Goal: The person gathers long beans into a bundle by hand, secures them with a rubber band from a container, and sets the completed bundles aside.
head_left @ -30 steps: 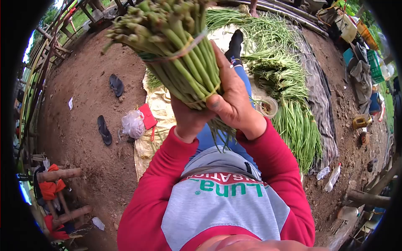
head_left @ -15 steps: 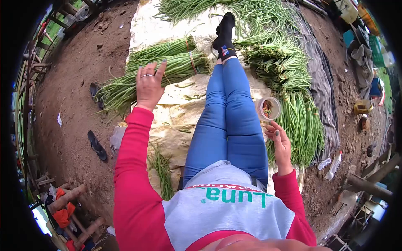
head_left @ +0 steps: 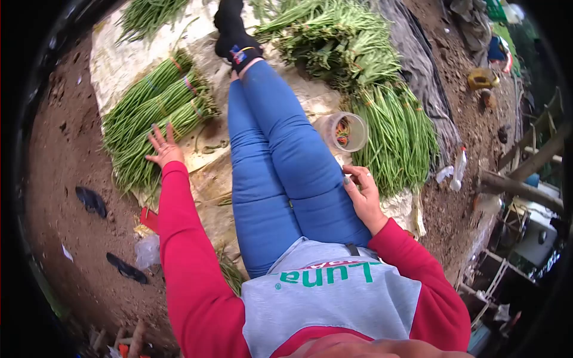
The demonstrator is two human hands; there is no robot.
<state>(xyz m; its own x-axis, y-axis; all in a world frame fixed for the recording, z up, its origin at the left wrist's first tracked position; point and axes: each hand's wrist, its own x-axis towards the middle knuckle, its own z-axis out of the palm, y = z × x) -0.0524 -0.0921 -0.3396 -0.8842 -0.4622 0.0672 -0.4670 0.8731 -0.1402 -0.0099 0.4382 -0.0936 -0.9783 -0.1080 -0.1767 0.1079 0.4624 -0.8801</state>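
Note:
I sit on the ground with my legs in blue jeans (head_left: pixel 268 155) stretched out. My left hand (head_left: pixel 163 147) lies with fingers spread on the tied bundles of long green beans (head_left: pixel 152 113) on the pale sheet (head_left: pixel 113 53) at my left. My right hand (head_left: pixel 362 191) rests against my right thigh, fingers loosely curled, with nothing visible in it. A clear plastic cup of rubber bands (head_left: pixel 345 131) stands just beyond that hand.
A big loose pile of long beans (head_left: pixel 394 131) lies at my right, more heaps (head_left: pixel 334 36) farther off. Sandals (head_left: pixel 89 200) and a plastic bag (head_left: pixel 146 250) lie on the dirt at left. A plastic bottle (head_left: pixel 458 168) and wooden poles (head_left: pixel 519 185) are at right.
The bundle I held up in both hands is now down among the tied bundles at left. My left hand dropped onto them; my right hand came back to my thigh. The view tilted.

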